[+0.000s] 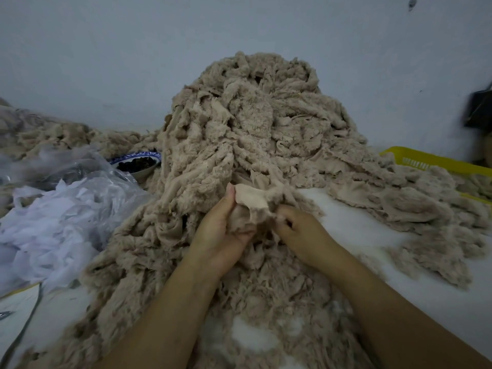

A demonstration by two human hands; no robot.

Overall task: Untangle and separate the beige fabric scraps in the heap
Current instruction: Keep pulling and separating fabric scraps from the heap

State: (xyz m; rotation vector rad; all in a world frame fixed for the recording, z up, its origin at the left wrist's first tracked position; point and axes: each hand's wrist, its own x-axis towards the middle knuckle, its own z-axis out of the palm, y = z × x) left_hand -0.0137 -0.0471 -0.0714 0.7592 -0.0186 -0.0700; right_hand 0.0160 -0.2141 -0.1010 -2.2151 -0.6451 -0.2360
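Observation:
A tall heap of beige fleece scraps (255,123) rises against the wall and spreads toward me over the white table (354,225). At the foot of the heap, my left hand (221,235) holds a bunch of scraps in its curled fingers, its thumb pressing the edge of a pale, smooth scrap (251,197). My right hand (300,230) pinches the other end of that same scrap, fingers curled. The scrap is stretched between both hands, still tangled with the fluffy pieces under it.
Crumpled clear plastic bags and white scraps (53,209) lie at the left. A blue-and-white bowl (138,162) with dark contents sits behind them. A yellow plastic basket (436,162) stands at the right, partly under scraps. A dark object (479,107) hangs at the right edge.

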